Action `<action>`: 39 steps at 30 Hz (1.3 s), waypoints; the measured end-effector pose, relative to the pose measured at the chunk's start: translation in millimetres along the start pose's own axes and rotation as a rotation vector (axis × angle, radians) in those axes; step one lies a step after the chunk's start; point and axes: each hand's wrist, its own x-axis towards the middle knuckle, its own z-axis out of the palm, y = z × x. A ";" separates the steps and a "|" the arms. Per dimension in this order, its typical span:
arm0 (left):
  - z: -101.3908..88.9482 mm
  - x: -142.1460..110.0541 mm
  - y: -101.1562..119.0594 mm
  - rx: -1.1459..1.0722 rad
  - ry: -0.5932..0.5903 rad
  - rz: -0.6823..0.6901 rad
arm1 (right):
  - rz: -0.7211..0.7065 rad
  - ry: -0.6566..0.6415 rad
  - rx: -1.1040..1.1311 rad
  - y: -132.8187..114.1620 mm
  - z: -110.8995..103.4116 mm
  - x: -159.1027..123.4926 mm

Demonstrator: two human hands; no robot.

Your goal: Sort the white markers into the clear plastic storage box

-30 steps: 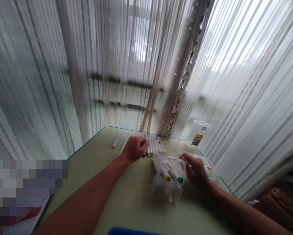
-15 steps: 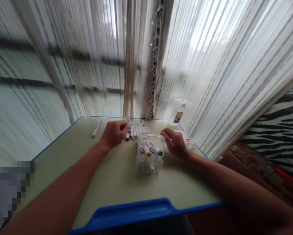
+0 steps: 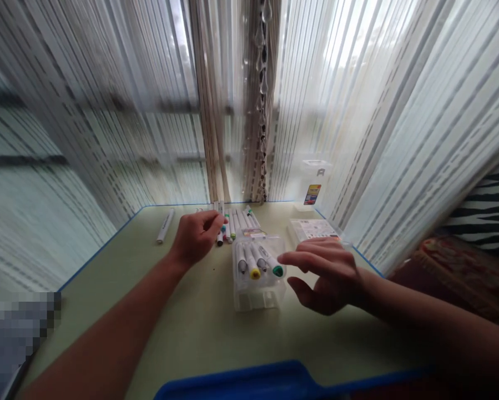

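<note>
A clear plastic case (image 3: 260,301) stands in the middle of the table with several white markers (image 3: 262,258) inside, one with a yellow end and one with a green end. My right hand (image 3: 330,272) is just right of the case, thumb and index finger apart, the index fingertip close to the green-ended marker. Whether it touches is unclear. My left hand (image 3: 197,236) has its fingers curled closed beside a pile of white markers (image 3: 236,222) behind the case. Anything inside its fingers is hidden. One marker (image 3: 165,226) lies alone at the left.
The pale green table (image 3: 149,311) has a blue edge and a blue molded tray (image 3: 236,383) at the front. A flat clear box with a printed label (image 3: 313,229) lies at the right, before an upright clear container (image 3: 313,189). String curtains (image 3: 149,111) hang behind.
My right hand has left the case's upper rim, come nearer to me and spread its fingers. My left hand stays closed by the marker pile. The whole view has shifted.
</note>
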 end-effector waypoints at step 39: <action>16.8 -9.9 3.0 -0.327 -0.185 -0.012 | 0.062 -0.107 0.074 -6.2 -0.6 3.6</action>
